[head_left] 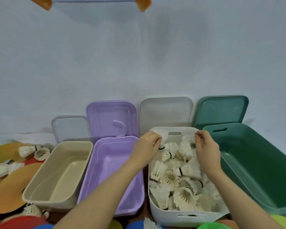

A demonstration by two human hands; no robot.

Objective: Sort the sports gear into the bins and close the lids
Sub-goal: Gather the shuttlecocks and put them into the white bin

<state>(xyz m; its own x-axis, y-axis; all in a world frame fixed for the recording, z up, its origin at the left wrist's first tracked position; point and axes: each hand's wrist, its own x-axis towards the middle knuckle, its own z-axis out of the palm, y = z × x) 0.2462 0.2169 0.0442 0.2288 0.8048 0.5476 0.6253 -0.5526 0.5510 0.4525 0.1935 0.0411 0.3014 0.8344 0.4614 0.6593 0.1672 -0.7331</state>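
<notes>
Hovering over the far end of the white bin (185, 217), both hands are busy with shuttlecocks. The left hand (147, 147) pinches one shuttlecock (162, 144) by its feathers, cork end hanging down just above the heap (177, 182) directly below it. The right hand (206, 146) has its fingers curled together, apparently pinching something small; what, I cannot tell. To the left, the purple bin (112, 177) and beige bin (59, 174) stand empty; the green bin (254, 162) sits on the right. All four lids lean open behind. More loose shuttlecocks (29, 150) lie far left among orange discs (10, 187), nearer the left arm, reached across two bins.
</notes>
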